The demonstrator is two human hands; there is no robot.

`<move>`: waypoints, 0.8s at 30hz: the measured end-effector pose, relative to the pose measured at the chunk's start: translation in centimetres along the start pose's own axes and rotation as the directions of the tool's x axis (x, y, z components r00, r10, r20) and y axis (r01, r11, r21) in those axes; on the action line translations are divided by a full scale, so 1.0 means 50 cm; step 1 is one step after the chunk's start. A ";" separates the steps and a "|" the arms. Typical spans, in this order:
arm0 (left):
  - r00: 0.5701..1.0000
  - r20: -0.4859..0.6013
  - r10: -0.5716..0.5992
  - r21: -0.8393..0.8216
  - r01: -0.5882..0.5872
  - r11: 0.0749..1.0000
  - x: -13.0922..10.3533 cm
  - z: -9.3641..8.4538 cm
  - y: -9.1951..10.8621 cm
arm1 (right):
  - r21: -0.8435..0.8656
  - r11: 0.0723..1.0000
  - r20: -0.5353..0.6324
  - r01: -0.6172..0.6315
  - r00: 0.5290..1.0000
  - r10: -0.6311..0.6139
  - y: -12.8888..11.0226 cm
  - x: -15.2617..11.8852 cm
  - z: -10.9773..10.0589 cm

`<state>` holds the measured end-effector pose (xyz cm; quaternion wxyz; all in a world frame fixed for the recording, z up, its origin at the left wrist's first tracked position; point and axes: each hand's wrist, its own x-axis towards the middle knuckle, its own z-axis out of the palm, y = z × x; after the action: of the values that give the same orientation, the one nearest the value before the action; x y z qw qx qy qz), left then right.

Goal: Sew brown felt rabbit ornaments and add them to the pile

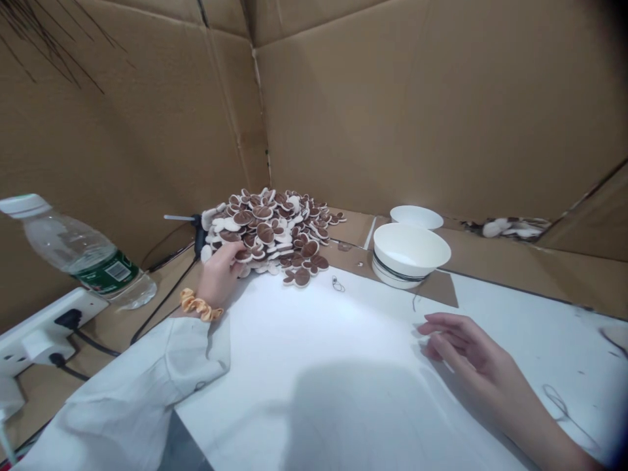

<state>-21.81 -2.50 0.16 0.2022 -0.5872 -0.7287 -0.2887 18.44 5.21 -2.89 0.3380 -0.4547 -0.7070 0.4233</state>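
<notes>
A heap of brown and white felt pieces (pixel 265 232) lies in the corner against the cardboard walls. My left hand (pixel 222 269), with an orange scrunchie at the wrist, reaches into the heap's near left side, its fingers closed at a brown-and-white piece. Over the white board (pixel 314 333), my right hand (pixel 466 350) has loosely curled fingers, somewhat apart, and nothing shows in them. White bowls, stacked (pixel 412 252), stand beyond my right hand, with another white bowl (pixel 417 216) behind them.
A water bottle (pixel 88 255) leans at the left, beside a white power strip (pixel 53 327) with plugs and black cables. A black-handled tool (pixel 199 237) lies by the heap's left edge. Thread scraps (pixel 337 284) dot the board. More felt pieces (pixel 515 227) sit in a gap at the right wall.
</notes>
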 end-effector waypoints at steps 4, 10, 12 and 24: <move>0.990 0.127 0.067 -0.016 -0.066 0.998 -0.024 0.002 -0.009 | -0.029 0.999 0.025 -0.018 1.000 0.018 0.003 -0.002 -0.002; 0.974 0.206 0.096 0.062 -0.111 0.992 -0.046 -0.010 -0.016 | -0.069 0.997 0.056 -0.025 0.998 0.029 0.015 0.002 -0.007; 0.971 0.212 0.108 0.089 -0.130 0.988 -0.050 -0.016 -0.015 | -0.081 0.997 0.060 -0.020 0.998 0.025 0.018 0.004 -0.008; 0.994 0.094 -0.050 -0.029 0.053 0.998 -0.060 -0.040 -0.011 | -0.116 0.993 0.044 0.000 0.999 0.005 0.008 0.001 -0.007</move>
<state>-21.74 -6.12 -0.32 0.1511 -0.5843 -0.7475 -0.2776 18.86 5.46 -3.11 0.2949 -0.4651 -0.7371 0.3916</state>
